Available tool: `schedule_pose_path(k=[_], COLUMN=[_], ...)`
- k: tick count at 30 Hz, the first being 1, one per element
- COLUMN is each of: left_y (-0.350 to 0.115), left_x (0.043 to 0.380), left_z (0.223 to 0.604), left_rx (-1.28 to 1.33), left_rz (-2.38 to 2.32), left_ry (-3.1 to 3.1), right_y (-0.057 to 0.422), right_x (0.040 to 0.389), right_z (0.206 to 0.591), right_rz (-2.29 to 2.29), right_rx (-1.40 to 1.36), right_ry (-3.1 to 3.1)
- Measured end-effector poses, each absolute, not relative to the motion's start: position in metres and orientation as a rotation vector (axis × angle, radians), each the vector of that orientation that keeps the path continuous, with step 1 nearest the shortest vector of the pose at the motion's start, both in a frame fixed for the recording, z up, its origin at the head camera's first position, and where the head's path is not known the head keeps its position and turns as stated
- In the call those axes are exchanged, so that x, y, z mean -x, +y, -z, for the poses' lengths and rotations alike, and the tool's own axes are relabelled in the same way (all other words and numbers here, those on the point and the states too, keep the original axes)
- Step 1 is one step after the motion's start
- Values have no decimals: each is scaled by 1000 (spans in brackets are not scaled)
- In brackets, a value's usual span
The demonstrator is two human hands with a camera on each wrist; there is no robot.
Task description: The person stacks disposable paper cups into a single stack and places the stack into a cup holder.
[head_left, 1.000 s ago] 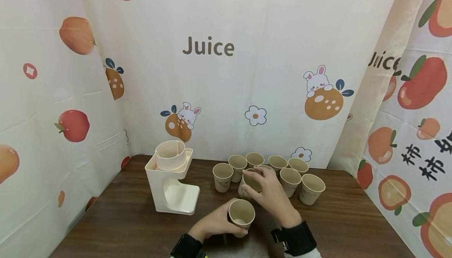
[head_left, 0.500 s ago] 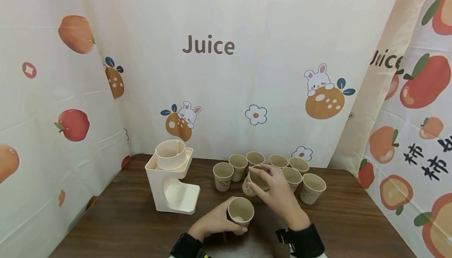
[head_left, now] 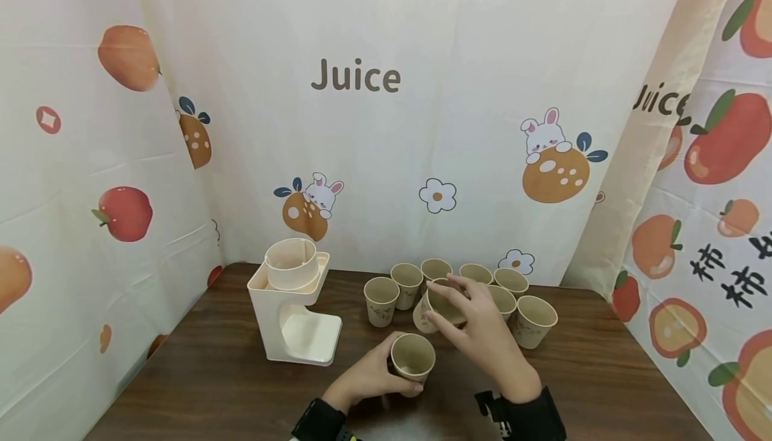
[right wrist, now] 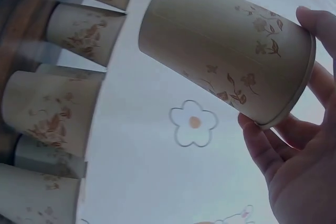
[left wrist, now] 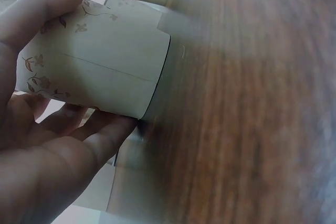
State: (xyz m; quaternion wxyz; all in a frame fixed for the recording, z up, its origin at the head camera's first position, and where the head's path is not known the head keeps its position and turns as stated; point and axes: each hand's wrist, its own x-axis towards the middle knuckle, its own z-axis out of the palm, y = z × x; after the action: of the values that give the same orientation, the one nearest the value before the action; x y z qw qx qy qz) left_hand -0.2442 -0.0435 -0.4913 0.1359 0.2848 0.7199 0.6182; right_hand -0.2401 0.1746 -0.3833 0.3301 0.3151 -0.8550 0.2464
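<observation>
A beige paper cup (head_left: 413, 355) with a floral print is gripped near the front of the table by my left hand (head_left: 372, 375). In the left wrist view, thumb and fingers wrap round this cup (left wrist: 105, 59). My right hand (head_left: 485, 330) pinches a second paper cup (head_left: 424, 319) by its rim. In the right wrist view that cup (right wrist: 220, 51) hangs from the fingertips (right wrist: 251, 129), its wall free of the palm. Behind the right hand stand several like cups, some partly hidden by it.
A white machine (head_left: 268, 320) with a round hopper (head_left: 292, 273) on top and a flat base stands left of the hands. Cups flank the right hand: one on the left (head_left: 380, 303), another on the right (head_left: 533, 324). A printed curtain (head_left: 374, 159) borders the table's back.
The cup in my right hand has moved right and looks lifted, partly covering cups behind it. My left hand and its cup have shifted only slightly.
</observation>
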Motion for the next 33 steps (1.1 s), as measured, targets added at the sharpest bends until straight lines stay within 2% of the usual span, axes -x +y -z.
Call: schedule_pose_path(k=[21,33], left_y=[-46,-47], left_x=[248,245], left_z=[488,489], left_rx=[-776,-771], left_rz=[-1745,-1742], left_ry=[2115,2055], right_y=[167,157], right_x=[224,216], right_z=[371,385], right_rz=[-618,-646], right_rx=[-1003,-1054], right_ry=[-2320,-2419])
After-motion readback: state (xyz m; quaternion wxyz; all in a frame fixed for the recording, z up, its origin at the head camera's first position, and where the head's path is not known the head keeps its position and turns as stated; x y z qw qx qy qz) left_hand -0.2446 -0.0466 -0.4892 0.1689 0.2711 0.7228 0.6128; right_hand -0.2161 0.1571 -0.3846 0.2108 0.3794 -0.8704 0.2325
